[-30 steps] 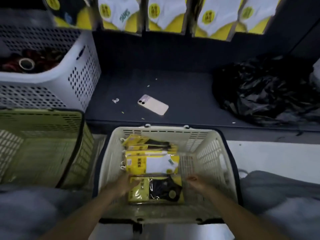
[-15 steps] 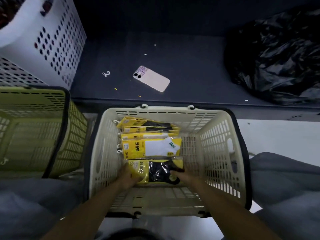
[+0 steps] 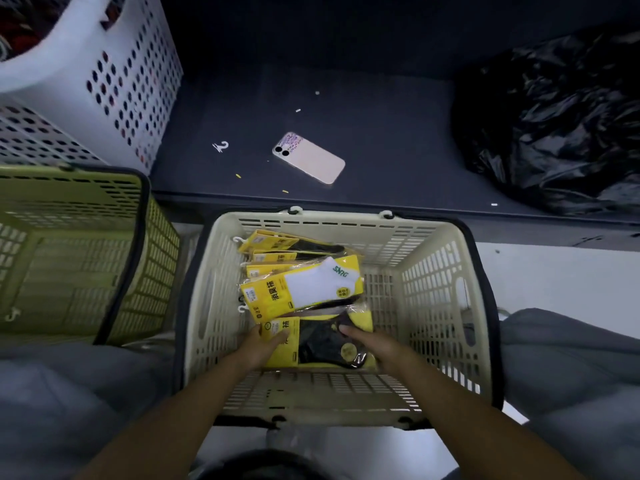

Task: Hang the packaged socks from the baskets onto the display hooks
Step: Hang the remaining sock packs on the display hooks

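- Down in the cream basket (image 3: pixel 346 221), at the near end of the stack, lies the black-sock packet (image 3: pixel 322 342), and both of our hands are on it.
- Our left hand (image 3: pixel 259 349) takes the yellow card end: its fingers (image 3: pixel 278 337) curl over the card and clamp it.
- Our right hand (image 3: pixel 372 342) lies on the dark sock end. Its fingers (image 3: pixel 346 329) rest on the film, and we cannot tell whether they grip under the packet or only press it.
- We judge the step to be the pick-up: the packet is not yet lifted out, and several more sit behind it, with the white-sock packet (image 3: pixel 304 285) on top.
- Next we need a firm hold on the card end, where the small white hanger sits, then a lift clear of the basket wall and up to the display hooks, which are out of view now.
- Slippery film could drag the neighbouring packet along, so we should raise it slowly.
- Compared with a second ago, our hands have closed from either side of the packet onto it.
- Our view has dropped lower and nearer, so the hanging socks at the top are gone from sight.
- Since half a second ago the white-sock packet has skewed, its right end now swung towards the far wall.
- The phone (image 3: pixel 308 157), the loose hook (image 3: pixel 220 146) on the dark shelf (image 3: pixel 398 133) and the black plastic bag (image 3: pixel 554 116) lie as before.
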